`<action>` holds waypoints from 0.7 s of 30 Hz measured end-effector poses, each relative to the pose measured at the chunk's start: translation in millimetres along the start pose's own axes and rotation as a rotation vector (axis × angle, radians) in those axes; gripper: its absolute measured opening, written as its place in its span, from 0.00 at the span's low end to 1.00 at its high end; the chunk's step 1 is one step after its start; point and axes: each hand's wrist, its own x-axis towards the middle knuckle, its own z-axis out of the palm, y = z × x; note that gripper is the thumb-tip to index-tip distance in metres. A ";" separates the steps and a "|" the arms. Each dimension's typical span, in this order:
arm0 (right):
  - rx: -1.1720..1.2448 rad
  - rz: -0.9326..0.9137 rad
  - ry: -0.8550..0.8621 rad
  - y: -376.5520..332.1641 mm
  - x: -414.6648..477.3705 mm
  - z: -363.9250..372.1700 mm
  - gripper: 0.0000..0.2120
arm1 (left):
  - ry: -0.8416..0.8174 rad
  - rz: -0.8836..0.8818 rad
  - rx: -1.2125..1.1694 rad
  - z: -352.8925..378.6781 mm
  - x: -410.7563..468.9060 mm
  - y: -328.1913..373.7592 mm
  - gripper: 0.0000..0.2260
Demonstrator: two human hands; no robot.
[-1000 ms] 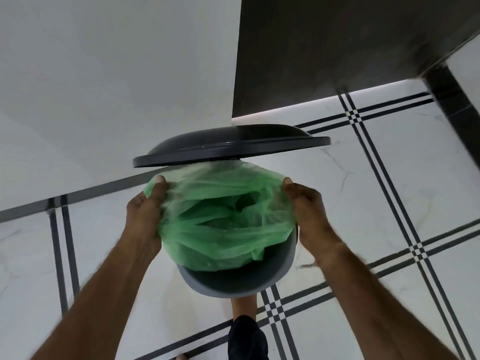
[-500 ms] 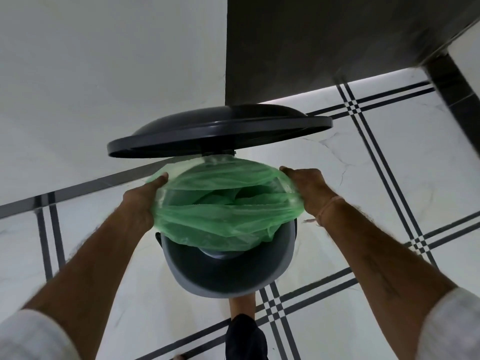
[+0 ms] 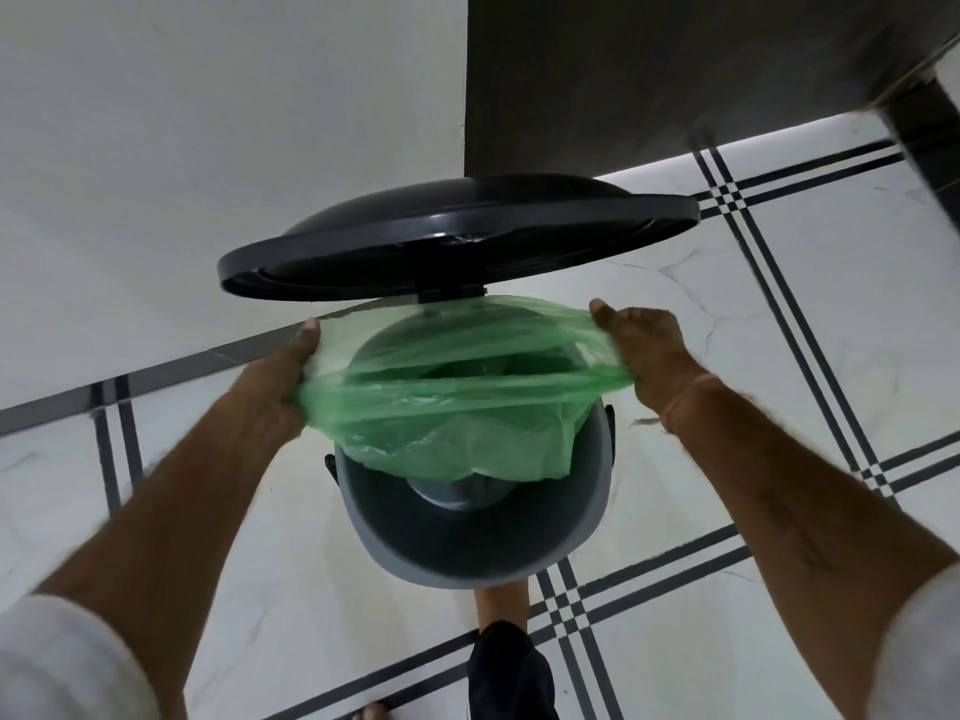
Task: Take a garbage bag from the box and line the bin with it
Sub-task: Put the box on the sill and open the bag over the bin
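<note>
I see the white marble floor (image 3: 779,356) with its dark crossed stripes filling most of the view, and a dark wall panel (image 3: 649,70) at 1 o'clock. In the middle stands the grey bin (image 3: 467,553), round and open, with its dark lid (image 3: 457,231) tipped up at 12 o'clock above the mouth. The green garbage bag (image 3: 467,402) is stretched across the far half of the bin's mouth; its body hangs down inside, while the near rim at 6 o'clock is bare. My left hand (image 3: 275,387) sits at 9 o'clock of the bin, fingers (image 3: 310,335) closed on the bag's edge and pulling it outward. My right hand (image 3: 644,345) sits at 3 o'clock, fingers curled over a bunched part of the bag's edge, drawn out past the bin's side. A thin thread band (image 3: 680,402) circles the right wrist. At 6 o'clock, just beyond the bin's near rim, my foot (image 3: 501,610) shows below a dark trouser leg.
</note>
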 end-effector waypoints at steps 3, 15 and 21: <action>-0.083 0.131 -0.064 25.2 -14.6 6.4 0.18 | -0.034 -0.119 0.022 -9.3 -5.8 -30.5 0.18; 0.168 0.172 -0.035 62.4 -57.9 -26.8 0.15 | -0.339 0.056 -0.015 -41.0 -40.2 -66.6 0.18; 0.374 -0.025 -0.196 8.2 -28.7 -27.0 0.08 | -0.207 0.142 -0.107 -23.8 -24.5 -15.3 0.21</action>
